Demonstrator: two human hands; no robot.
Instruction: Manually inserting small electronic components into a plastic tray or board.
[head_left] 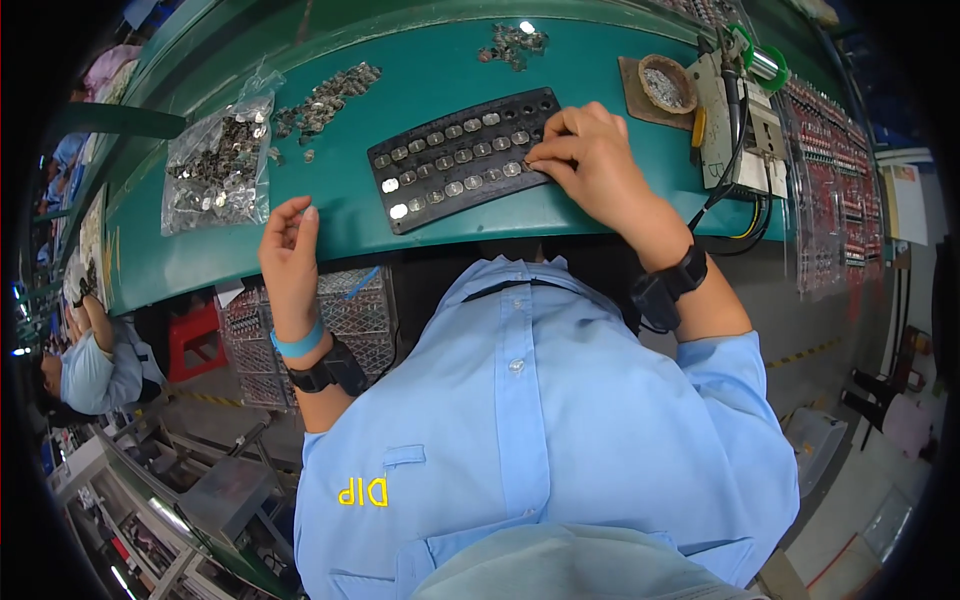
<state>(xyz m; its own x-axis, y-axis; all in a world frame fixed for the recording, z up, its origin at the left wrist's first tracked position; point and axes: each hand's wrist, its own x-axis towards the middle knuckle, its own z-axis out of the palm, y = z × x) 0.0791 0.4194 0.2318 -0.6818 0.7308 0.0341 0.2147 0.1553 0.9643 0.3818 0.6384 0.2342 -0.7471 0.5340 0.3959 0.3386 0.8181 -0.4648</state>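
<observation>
A black slotted tray (440,163) lies on the green tabletop, tilted slightly up to the right. Rows of small silvery metal parts (463,156) sit in its slots, and a few slots at the upper right hold none. My right hand (598,165) is over the tray's right end, thumb and fingertips pinched at the end of the lowest row. What they pinch is small and mostly hidden, apparently one of these metal parts. Left of the tray, my left hand (289,245) hovers at the table's front edge with fingers curled in; whatever lies inside them is hidden.
A clear plastic bag (215,165) of metal parts lies at the left, with a loose pile (330,98) beside it and a smaller heap (513,45) farther back. At right stand a round bowl (666,84), a cabled soldering unit (735,125), a solder wire spool (764,62) and stacked circuit-board trays (832,165).
</observation>
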